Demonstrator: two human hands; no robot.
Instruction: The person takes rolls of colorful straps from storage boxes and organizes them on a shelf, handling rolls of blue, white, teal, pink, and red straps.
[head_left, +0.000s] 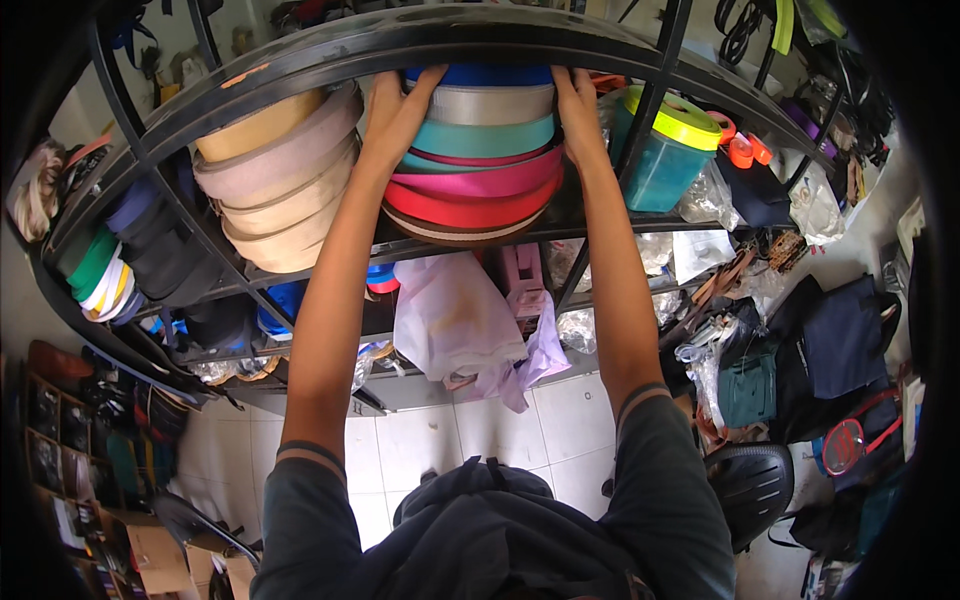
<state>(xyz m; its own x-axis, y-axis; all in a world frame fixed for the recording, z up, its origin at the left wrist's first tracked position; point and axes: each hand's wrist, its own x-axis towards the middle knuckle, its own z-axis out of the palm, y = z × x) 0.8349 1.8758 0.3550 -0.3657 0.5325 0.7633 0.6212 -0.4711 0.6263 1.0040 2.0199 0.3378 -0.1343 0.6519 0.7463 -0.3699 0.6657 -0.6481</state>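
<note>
A stack of rolled webbing or ribbon stands on the black metal shelf in front of me. From the top down it runs through a blue roll (480, 75), a grey roll (490, 103), a teal roll (485, 138), a pink roll (475, 185) and a red roll (475, 208). Both my arms reach up to it. My left hand (397, 115) grips the blue roll's left side, thumb against it. On the opposite side my right hand (580, 112) grips the same roll. The fingertips of both hands are partly hidden under the upper shelf's edge.
Beige rolls (285, 200) are stacked to the left, beside black rolls (170, 250). A teal tub with a yellow lid (670, 150) stands right of the stack. The upper shelf edge (500, 45) runs close above my hands. White plastic bags (450, 310) hang below.
</note>
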